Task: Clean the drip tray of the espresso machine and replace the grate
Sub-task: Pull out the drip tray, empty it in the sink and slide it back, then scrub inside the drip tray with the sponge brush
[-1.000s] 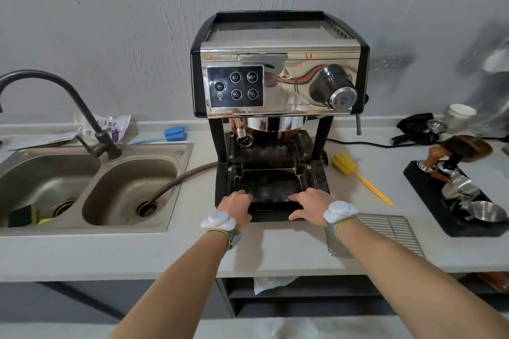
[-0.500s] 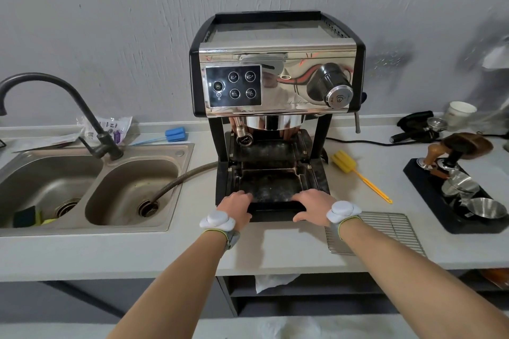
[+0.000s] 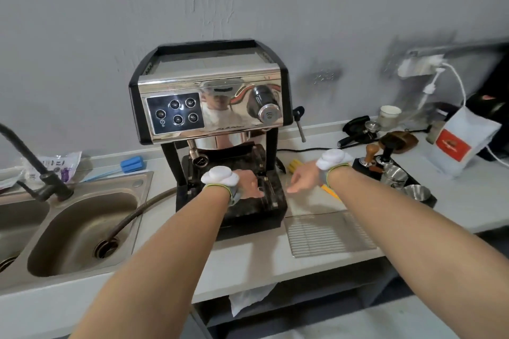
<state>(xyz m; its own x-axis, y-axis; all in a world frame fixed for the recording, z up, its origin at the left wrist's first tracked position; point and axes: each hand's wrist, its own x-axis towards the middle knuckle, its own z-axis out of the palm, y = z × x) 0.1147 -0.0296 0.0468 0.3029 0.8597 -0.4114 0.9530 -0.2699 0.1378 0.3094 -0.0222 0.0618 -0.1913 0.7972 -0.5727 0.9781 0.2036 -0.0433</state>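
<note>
**Both hands off the tray front**

Since a second ago the hands have left the tray's front edge. Left hand rests flat, gripping nothing, on the drip tray under the espresso machine. Right hand hovers spread and empty. Below it, the grate lies on the tabletop. Stiff, probably light and slick: take the tray by both sides.

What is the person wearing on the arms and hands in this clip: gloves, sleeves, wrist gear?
No gloves and no sleeves in view: both forearms are bare. Each wrist carries a rounded white puck-like device on a grey strap edged in yellow-green, one by the left hand and one by the right hand. No cables run from them, and no markings are legible.
</note>
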